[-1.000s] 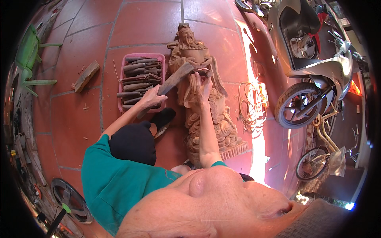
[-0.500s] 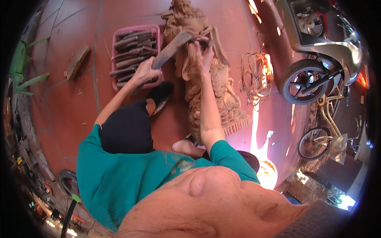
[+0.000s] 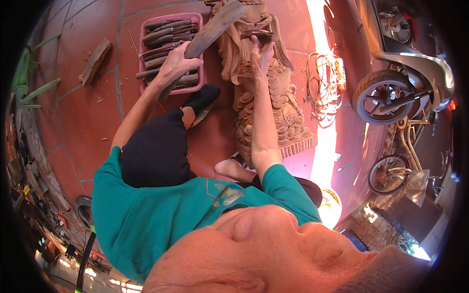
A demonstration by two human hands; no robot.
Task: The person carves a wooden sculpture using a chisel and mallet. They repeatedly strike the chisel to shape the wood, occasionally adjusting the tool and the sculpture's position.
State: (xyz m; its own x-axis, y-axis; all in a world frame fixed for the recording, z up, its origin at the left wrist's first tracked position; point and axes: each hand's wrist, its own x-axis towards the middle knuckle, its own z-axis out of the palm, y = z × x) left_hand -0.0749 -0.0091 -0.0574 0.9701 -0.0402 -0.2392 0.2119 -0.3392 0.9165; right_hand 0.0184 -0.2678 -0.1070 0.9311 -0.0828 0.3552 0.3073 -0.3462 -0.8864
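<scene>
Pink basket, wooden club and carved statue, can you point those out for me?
Pink basket [image 3: 188,90]: head view, on its lower rim.
Wooden club [image 3: 213,31]: head view, on its broad upper part.
Carved statue [image 3: 283,100]: head view, on its lower half.

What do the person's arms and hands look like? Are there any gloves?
No gloves: the left hand and right hand are both bare, each with fingers and a thumb. The forearms are bare too, with no watch showing. Plain teal-green sleeves end near the elbows.
</scene>
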